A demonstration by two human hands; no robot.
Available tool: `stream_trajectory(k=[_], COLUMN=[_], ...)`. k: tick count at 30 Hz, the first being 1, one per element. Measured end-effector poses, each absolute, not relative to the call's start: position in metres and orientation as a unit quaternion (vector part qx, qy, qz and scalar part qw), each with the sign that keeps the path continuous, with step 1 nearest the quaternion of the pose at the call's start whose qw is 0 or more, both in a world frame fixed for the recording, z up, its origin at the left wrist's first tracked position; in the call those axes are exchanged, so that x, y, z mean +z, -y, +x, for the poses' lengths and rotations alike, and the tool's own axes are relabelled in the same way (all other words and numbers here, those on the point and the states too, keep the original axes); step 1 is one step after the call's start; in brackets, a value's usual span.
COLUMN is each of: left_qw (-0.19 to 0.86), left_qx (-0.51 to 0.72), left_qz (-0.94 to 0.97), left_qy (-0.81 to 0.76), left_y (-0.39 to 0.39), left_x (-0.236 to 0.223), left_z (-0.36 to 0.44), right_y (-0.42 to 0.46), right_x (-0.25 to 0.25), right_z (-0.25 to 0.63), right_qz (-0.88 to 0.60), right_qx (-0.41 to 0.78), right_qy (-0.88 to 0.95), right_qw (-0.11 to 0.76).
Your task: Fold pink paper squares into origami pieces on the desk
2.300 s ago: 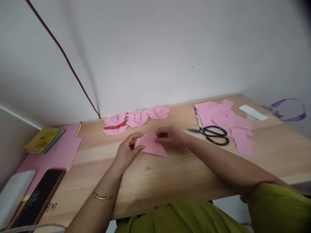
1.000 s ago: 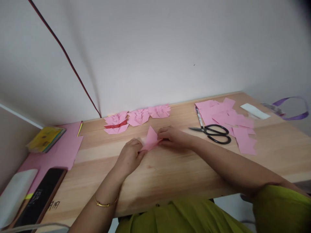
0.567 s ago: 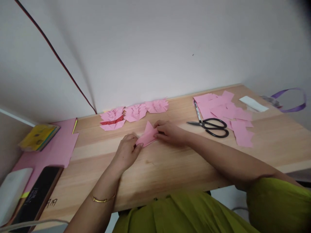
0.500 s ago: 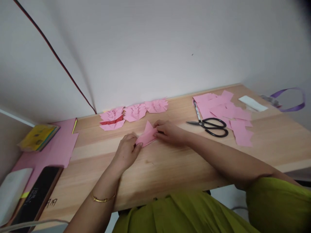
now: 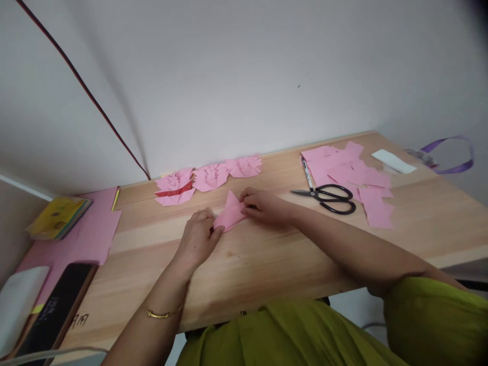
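Observation:
A folded piece of pink paper (image 5: 229, 213) lies low over the wooden table, with one pointed corner sticking up towards the wall. My left hand (image 5: 198, 236) pinches its left end between thumb and fingers. At its right edge my right hand (image 5: 263, 206) grips the paper, fingers curled and closed. Behind the hands, along the wall, several cut and creased pink paper pieces (image 5: 210, 176) stand in a row. A red strip (image 5: 175, 190) lies across the leftmost of them.
Black-handled scissors (image 5: 324, 197), a pen (image 5: 307, 173) and pink paper scraps (image 5: 346, 165) lie to the right, near a white strip (image 5: 393, 161). At the left are pink sheets (image 5: 97, 218), a yellow packet (image 5: 61, 216), a dark long box (image 5: 57, 315) and a white object (image 5: 21, 305).
The folded paper's shape has changed slightly: its flap now looks like a larger triangle. Both hands keep their hold in nearly the same place. The view has shifted a little.

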State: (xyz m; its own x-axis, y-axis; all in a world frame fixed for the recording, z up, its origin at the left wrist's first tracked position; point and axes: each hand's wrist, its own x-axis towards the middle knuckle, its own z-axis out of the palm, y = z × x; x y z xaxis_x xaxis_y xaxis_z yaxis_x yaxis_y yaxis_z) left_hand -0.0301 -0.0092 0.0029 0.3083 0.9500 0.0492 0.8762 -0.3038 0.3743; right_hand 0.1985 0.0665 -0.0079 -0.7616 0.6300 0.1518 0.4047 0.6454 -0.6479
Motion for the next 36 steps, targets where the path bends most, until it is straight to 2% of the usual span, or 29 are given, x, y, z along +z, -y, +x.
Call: stream_trajectory(k=[13, 22, 29, 36], left_qw=[0.136, 0.139, 0.206, 0.241], left_qx=[0.121, 0.129, 0.185, 0.178], left_qz=[0.791, 0.784, 0.788, 0.777], left_qy=[-0.584, -0.591, -0.550, -0.554], left_y=[0.009, 0.009, 0.006, 0.006], left_x=[0.004, 0.004, 0.003, 0.005], left_z=[-0.029, -0.029, -0.039, -0.039], right_y=[-0.066, -0.064, -0.063, -0.065], right_x=[-0.006, 0.000, 0.001, -0.003], right_z=[0.197, 0.192, 0.190, 0.195], right_qz=[-0.290, -0.293, -0.306, -0.289], right_qx=[0.257, 0.194, 0.159, 0.201], right_qy=[0.906, 0.928, 0.933, 0.926], right_qw=[0.173, 0.125, 0.098, 0.137])
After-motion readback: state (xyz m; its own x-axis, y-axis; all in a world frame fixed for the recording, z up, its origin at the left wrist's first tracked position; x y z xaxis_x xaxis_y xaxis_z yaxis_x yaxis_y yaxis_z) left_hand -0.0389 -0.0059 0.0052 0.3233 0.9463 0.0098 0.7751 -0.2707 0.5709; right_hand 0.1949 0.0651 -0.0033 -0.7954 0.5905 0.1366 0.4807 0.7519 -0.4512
